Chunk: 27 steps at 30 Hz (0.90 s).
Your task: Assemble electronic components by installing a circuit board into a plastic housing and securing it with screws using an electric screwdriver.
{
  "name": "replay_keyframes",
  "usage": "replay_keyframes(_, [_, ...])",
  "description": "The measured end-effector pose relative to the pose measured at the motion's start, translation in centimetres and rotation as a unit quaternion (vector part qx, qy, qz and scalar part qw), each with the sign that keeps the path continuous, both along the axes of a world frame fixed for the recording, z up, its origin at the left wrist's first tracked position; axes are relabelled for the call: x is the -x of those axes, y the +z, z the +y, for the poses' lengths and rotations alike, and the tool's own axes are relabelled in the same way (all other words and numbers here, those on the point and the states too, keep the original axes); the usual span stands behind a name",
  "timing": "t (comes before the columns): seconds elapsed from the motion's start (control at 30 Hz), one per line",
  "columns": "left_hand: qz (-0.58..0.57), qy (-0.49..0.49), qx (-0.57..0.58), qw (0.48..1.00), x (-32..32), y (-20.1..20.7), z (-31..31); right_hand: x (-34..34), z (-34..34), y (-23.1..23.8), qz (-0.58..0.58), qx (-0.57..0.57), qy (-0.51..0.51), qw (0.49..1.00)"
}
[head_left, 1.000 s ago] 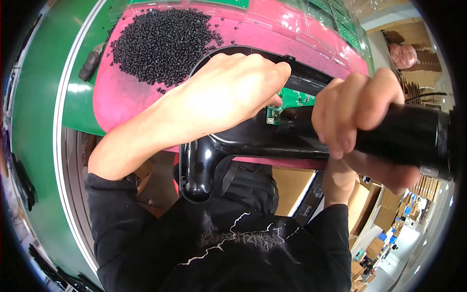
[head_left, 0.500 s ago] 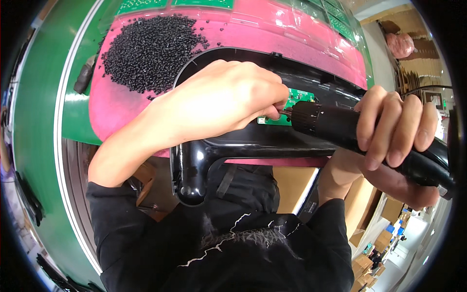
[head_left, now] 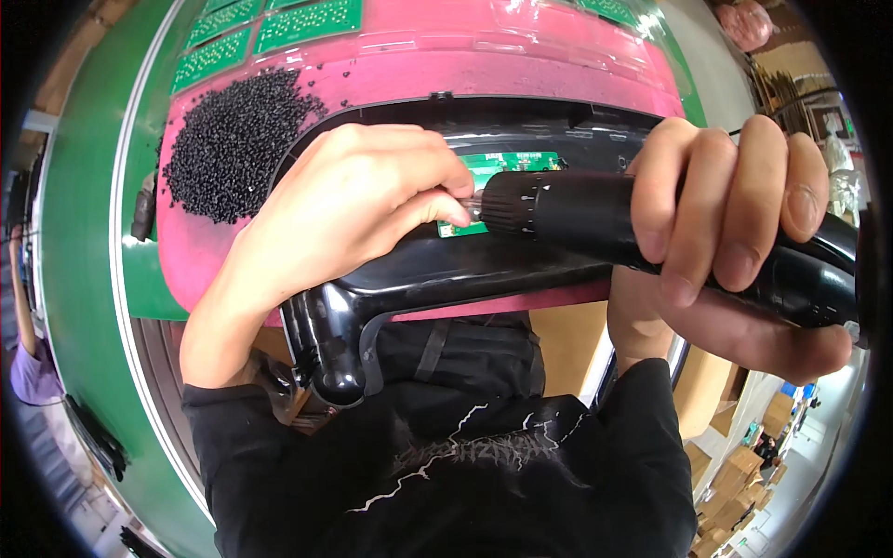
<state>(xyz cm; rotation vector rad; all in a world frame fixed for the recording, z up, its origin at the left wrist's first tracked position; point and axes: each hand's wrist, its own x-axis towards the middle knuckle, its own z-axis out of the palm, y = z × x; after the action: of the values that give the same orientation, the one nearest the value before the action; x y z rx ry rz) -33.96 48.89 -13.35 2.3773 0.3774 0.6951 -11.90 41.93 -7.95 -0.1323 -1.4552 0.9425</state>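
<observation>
My right hand [head_left: 726, 214] wraps round a thick black electric screwdriver [head_left: 577, 212], held nearly level with its nose pointing left. At that nose, the thumb and forefinger of my left hand [head_left: 363, 195] are pinched together around the bit's tip. Whatever sits between those fingertips is too small and covered to make out. Just behind and below the nose lies a green circuit board [head_left: 521, 166], inside a glossy black plastic housing [head_left: 437, 270] with a rounded arm toward me. The screwdriver and my fingers hide part of the board.
A large heap of small black screw-like pieces [head_left: 228, 139] lies on the pink mat [head_left: 391, 70], left of the housing. Clear trays with green circuit boards [head_left: 307, 25] stand behind. A dark short object [head_left: 143, 209] rests on the green table [head_left: 84, 251]. Another person's purple sleeve [head_left: 35, 372] shows far left.
The whole view has shifted, so the housing, board and heap appear further left. The screwdriver's nose now covers slightly more of the board. Both hands keep their grips.
</observation>
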Motion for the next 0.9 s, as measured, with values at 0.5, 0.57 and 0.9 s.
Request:
replay_keyframes(0.5, [-0.240, 0.077, 0.056, 0.966, 2.0, -0.5, 1.6, -3.2, -1.2, -0.7, -0.045, 0.149, -0.075, 0.985])
replay_keyframes(0.57, [-0.251, 0.087, 0.058, 0.962, 2.1, -0.4, 1.8, -3.2, -1.2, -0.9, -0.038, 0.157, -0.079, 0.984])
replay_keyframes(0.9, [-0.211, 0.126, 0.057, 0.968, 1.8, -0.3, 1.3, -3.1, 0.3, -1.3, -0.074, 0.159, -0.003, 0.984])
